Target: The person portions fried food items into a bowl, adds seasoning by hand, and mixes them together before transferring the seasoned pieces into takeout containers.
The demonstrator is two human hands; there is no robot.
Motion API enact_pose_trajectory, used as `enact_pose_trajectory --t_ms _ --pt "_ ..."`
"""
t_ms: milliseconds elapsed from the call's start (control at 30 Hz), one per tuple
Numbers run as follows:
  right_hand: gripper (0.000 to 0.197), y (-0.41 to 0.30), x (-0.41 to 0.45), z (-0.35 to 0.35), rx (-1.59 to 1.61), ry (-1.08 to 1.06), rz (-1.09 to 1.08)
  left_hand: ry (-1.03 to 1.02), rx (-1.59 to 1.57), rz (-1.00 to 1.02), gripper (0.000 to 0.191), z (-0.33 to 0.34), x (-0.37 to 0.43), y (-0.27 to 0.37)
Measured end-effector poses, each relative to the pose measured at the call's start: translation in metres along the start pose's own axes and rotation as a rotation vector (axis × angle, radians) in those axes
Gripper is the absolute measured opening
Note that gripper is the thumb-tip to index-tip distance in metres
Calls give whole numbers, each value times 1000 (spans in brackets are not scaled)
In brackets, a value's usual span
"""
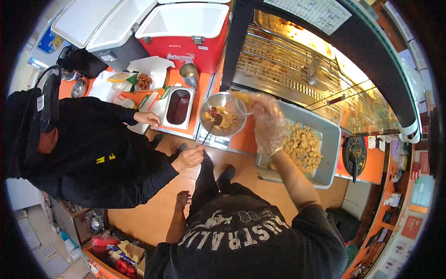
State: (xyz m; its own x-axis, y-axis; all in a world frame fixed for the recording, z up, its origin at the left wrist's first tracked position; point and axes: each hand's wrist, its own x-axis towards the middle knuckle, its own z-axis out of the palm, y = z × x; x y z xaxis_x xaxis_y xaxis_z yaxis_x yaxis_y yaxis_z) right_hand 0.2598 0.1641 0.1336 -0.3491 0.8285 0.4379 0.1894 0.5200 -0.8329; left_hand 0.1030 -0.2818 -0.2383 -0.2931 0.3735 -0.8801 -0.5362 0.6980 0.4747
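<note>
My right hand (266,120), in a clear plastic glove, is raised at the right rim of a steel bowl (225,132). Blurred yellowish fried food pieces (242,97) show at its fingertips. In the bowl lie fried pieces and dark red sauce. A co-worker's hand (191,157) holds the handle of a dark spoon (209,132) that dips into the bowl. The bowl rests on a digital scale (217,140). My bare left hand (183,198) hangs low over the floor, holding nothing. Below my right hand, a grey tub (334,150) holds many fried pieces (302,148).
A steel pan of dark red sauce (191,91), a metal cup (189,75) and an opened food box (153,64) stand left of the bowl. Behind are a red cooler (209,52) and a lit display warmer (285,59). The co-worker (94,150) stands close on the left.
</note>
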Motion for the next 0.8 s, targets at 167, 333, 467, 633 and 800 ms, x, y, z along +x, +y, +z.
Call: enact_pose_trajectory --t_ms 167,333,467,633,800 --pt "23 54 -43 18 194 -77 224 72 47 -72 34 0 4 -3" --pt "26 50 -45 26 251 -48 255 45 0 -123 34 -3 -4 -11" --pt "26 55 -42 32 31 -87 149 82 56 -78 34 1 -14 -7" --pt "24 49 -43 55 113 -99 128 48 -56 -142 34 -7 3 -15" --pt "22 48 -40 76 46 -115 143 10 -92 29 34 -8 -4 -17"
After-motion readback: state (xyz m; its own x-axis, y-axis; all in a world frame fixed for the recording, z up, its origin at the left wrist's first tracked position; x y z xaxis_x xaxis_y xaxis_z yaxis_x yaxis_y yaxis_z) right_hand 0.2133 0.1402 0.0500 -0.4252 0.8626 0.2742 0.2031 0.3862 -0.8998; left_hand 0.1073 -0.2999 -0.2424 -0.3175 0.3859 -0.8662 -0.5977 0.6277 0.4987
